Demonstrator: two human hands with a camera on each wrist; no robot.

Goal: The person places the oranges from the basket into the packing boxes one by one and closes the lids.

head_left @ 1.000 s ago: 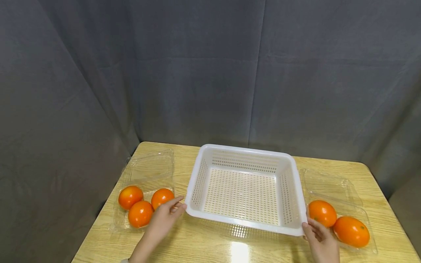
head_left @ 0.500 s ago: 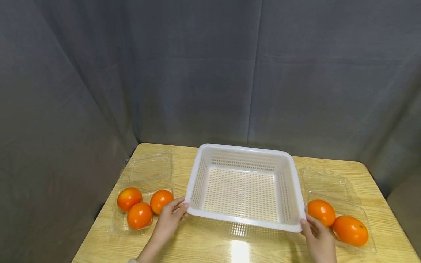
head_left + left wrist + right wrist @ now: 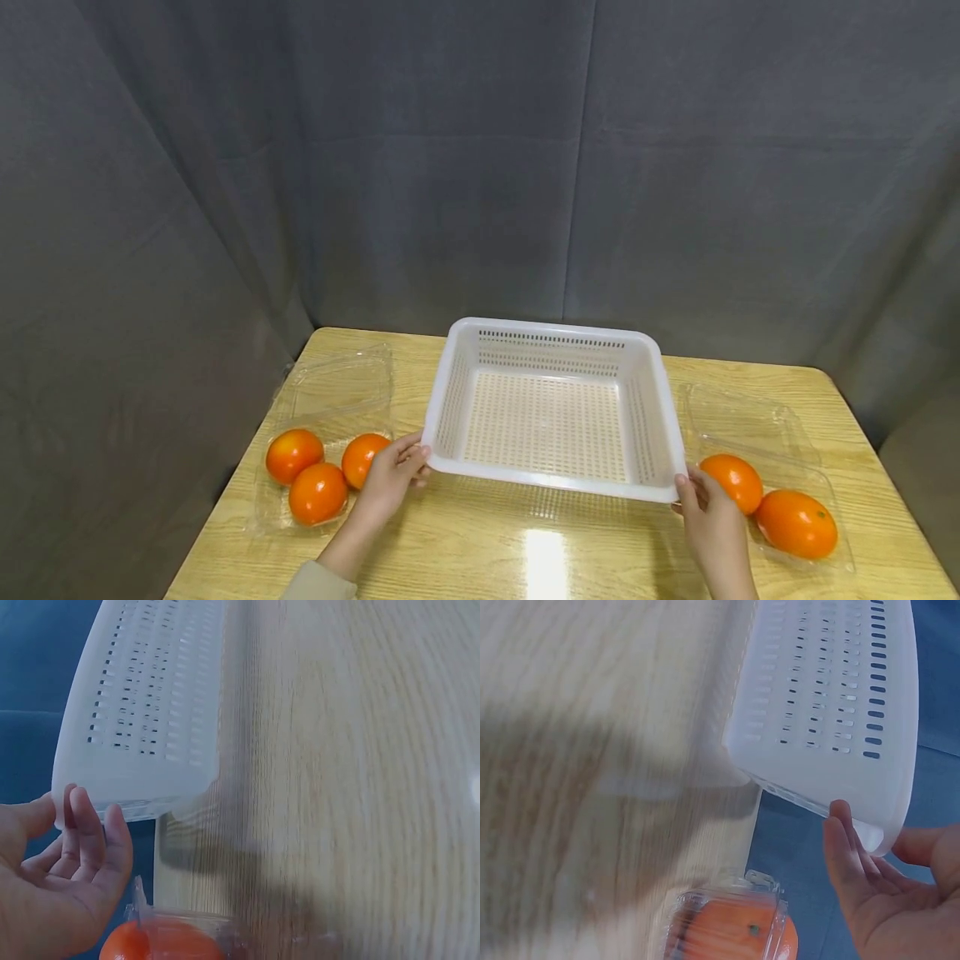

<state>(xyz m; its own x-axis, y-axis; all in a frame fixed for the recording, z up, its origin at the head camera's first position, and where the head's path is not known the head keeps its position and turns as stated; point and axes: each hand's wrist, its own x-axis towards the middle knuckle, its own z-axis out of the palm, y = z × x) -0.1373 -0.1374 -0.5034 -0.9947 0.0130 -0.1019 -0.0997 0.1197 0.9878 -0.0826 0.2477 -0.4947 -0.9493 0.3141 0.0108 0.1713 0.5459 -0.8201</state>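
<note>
The fingers of the left hand (image 3: 390, 479) pinch the near-left corner of the white basket (image 3: 543, 421), thumb on the rim; those of the right hand (image 3: 711, 521) grip its near-right corner likewise. The basket is between the middle and the far edge of the desk (image 3: 480, 550); whether its base touches is unclear. Held only at near corners, its far side would probably droop, so both wrists should move evenly. Orange fruits (image 3: 318, 493) lie toward the left edge, others (image 3: 797, 523) toward the right, where the hand wants clearance.
</note>
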